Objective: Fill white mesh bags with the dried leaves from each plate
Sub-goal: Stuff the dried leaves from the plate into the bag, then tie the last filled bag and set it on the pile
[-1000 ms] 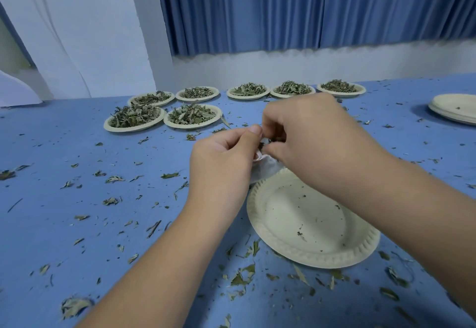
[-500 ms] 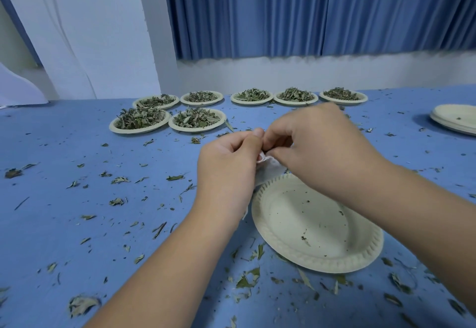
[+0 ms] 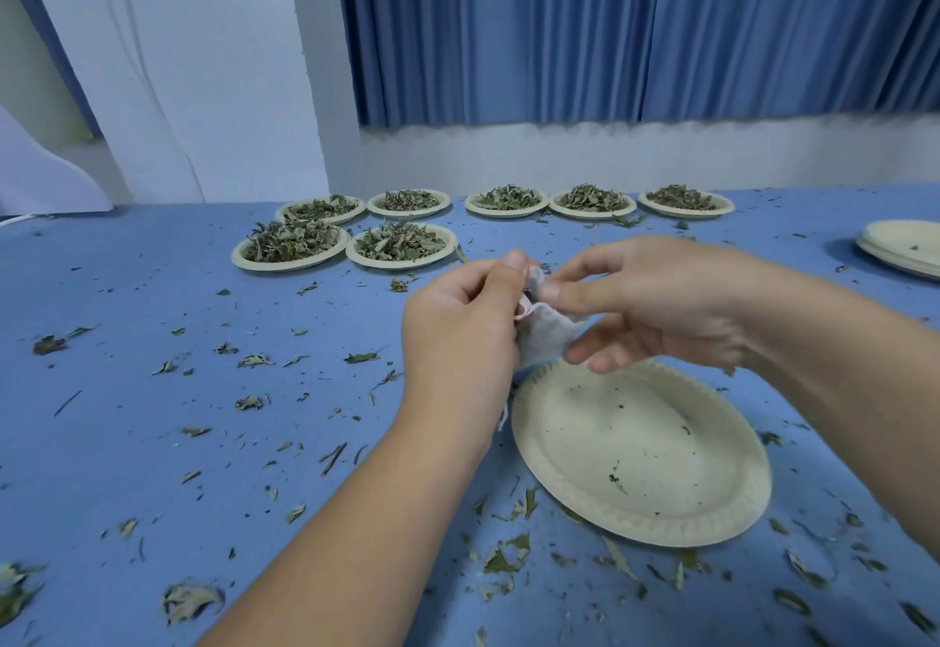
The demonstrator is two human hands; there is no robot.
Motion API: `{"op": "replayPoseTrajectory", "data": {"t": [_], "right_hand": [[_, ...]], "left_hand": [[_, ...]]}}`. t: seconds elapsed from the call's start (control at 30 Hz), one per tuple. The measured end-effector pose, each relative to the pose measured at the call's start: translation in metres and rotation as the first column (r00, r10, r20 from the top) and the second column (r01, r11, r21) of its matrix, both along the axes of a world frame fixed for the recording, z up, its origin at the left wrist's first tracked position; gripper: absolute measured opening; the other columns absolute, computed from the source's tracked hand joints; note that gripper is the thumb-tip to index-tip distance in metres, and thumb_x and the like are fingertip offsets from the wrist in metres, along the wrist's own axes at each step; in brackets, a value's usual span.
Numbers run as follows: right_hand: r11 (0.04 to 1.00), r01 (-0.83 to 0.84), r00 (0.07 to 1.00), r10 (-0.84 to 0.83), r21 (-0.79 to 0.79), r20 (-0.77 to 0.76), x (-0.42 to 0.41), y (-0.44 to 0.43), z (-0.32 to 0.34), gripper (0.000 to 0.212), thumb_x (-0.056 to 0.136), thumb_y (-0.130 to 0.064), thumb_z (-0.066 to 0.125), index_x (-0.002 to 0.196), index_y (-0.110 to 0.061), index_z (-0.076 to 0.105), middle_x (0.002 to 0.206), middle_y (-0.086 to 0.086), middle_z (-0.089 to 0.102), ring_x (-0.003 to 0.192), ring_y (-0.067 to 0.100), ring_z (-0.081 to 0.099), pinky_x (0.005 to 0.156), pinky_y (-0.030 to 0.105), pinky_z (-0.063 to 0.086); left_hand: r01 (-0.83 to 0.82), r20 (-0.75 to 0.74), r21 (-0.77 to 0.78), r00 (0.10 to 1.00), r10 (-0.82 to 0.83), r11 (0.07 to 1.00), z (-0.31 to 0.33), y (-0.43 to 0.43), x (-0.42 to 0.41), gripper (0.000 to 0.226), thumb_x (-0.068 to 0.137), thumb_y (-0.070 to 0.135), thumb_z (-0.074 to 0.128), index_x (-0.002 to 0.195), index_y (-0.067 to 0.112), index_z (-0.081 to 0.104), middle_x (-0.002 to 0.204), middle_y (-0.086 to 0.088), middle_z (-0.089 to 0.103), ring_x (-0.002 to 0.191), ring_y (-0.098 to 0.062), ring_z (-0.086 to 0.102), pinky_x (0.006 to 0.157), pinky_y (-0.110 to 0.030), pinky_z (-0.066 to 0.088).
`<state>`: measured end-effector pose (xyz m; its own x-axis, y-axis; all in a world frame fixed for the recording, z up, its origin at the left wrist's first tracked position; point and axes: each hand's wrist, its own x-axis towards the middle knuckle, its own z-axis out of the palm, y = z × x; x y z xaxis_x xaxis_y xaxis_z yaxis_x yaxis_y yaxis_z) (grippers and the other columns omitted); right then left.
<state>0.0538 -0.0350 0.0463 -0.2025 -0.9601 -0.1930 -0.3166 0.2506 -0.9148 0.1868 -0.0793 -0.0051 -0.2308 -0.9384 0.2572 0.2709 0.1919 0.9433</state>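
A small white mesh bag point(image 3: 545, 336) hangs between both hands above the far rim of a nearly bare paper plate point(image 3: 642, 453). My left hand point(image 3: 463, 336) pinches the bag's mouth at its left side. My right hand point(image 3: 656, 305) pinches the top of the bag between thumb and forefinger, its other fingers spread under the bag. What the bag holds is hidden. Several paper plates heaped with dried leaves point(image 3: 291, 245) stand in two rows at the far side of the blue table.
A stack of bare paper plates point(image 3: 903, 247) lies at the far right edge. Loose leaf crumbs point(image 3: 501, 560) litter the blue tabletop point(image 3: 152, 392) all around. A white wall and blue curtain rise behind the table.
My right hand has loosened from a closed fist over the bag; its fingers now spread and more of the bag shows. The camera tilted up slightly.
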Motion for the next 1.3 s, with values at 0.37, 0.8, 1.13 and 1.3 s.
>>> {"op": "replayPoseTrajectory", "data": {"t": [0.37, 0.8, 1.13, 1.3], "right_hand": [[0.996, -0.009, 1.000, 0.007, -0.091, -0.016, 0.019, -0.008, -0.003, 0.012, 0.086, -0.006, 0.061, 0.097, -0.004, 0.067, 0.087, 0.016, 0.070, 0.064, 0.020, 0.065, 0.055, 0.025, 0.053], [0.975, 0.150, 0.958, -0.184, -0.161, -0.220, 0.018, -0.024, -0.015, 0.011, 0.080, -0.004, 0.055, 0.079, -0.003, 0.066, 0.064, 0.011, 0.055, 0.056, 0.021, 0.047, 0.056, 0.030, 0.041], [0.936, 0.148, 0.984, -0.173, -0.320, -0.052, -0.051, 0.033, 0.012, 0.012, 0.080, -0.016, 0.073, 0.082, -0.005, 0.066, 0.074, 0.006, 0.068, 0.065, 0.016, 0.066, 0.071, 0.028, 0.058], [0.871, 0.254, 0.961, -0.178, -0.420, 0.210, -0.118, 0.082, 0.021, 0.010, 0.087, -0.019, 0.068, 0.084, -0.010, 0.070, 0.083, 0.006, 0.069, 0.075, 0.017, 0.066, 0.070, 0.026, 0.057]], "left_hand": [[-0.073, -0.037, 0.012, 0.997, 0.074, 0.997, 0.004, -0.001, 0.004, 0.030, 0.095, 0.024, 0.061, 0.070, 0.016, 0.075, 0.057, 0.000, 0.051, 0.059, -0.020, 0.050, 0.078, -0.057, 0.055], [0.023, 0.050, -0.109, 0.999, -0.018, 0.994, 0.006, 0.013, -0.001, 0.028, 0.093, 0.022, 0.062, 0.078, 0.000, 0.069, 0.053, 0.000, 0.050, 0.053, -0.018, 0.042, 0.049, -0.025, 0.031], [0.103, 0.098, -0.174, 0.991, -0.087, 0.979, 0.034, 0.026, -0.053, 0.027, 0.096, 0.025, 0.059, 0.075, 0.022, 0.077, 0.051, 0.010, 0.051, 0.046, -0.006, 0.044, 0.050, -0.022, 0.037], [0.190, 0.057, -0.129, 0.981, -0.184, 0.973, 0.056, 0.038, -0.121, 0.022, 0.097, 0.019, 0.057, 0.084, 0.016, 0.074, 0.048, 0.013, 0.046, 0.042, -0.005, 0.039, 0.043, -0.018, 0.032]]}}
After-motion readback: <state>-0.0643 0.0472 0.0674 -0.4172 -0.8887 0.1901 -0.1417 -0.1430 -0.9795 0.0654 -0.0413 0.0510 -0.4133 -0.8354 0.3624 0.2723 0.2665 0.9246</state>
